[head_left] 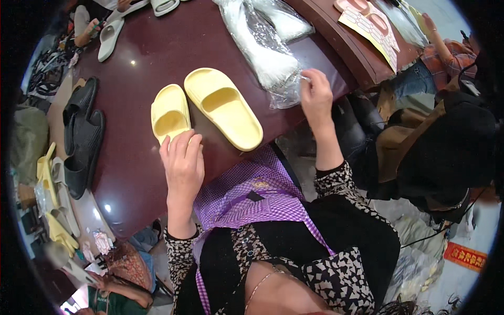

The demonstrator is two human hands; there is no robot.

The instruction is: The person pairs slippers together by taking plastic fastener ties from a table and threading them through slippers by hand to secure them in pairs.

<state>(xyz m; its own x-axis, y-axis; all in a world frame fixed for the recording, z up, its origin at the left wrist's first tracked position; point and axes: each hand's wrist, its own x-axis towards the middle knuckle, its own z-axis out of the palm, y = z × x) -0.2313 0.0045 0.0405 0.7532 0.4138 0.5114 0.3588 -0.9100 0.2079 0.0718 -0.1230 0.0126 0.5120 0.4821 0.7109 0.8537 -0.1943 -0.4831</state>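
Observation:
Two pale yellow slippers lie side by side on the dark red table, toes pointing away from me. My left hand (184,155) is at the heel of the left slipper (169,107), with its fingers bent over the heel edge and covering it. The right slipper (231,115) lies untouched, sole down and slightly angled. At the table's right side, my right hand (317,97) has its thumb and fingertips pinched together at the near edge of a pile of clear plastic bags (273,65). The bag edge meets the fingertips.
Black slippers (86,152) stand along the table's left edge. A white slipper (110,39) lies at the far left, near another person's hand (86,34). Far right, pink slippers and a yellow printed sheet (370,39) rest on a side surface. Dark bulky cloth (441,152) fills the right side.

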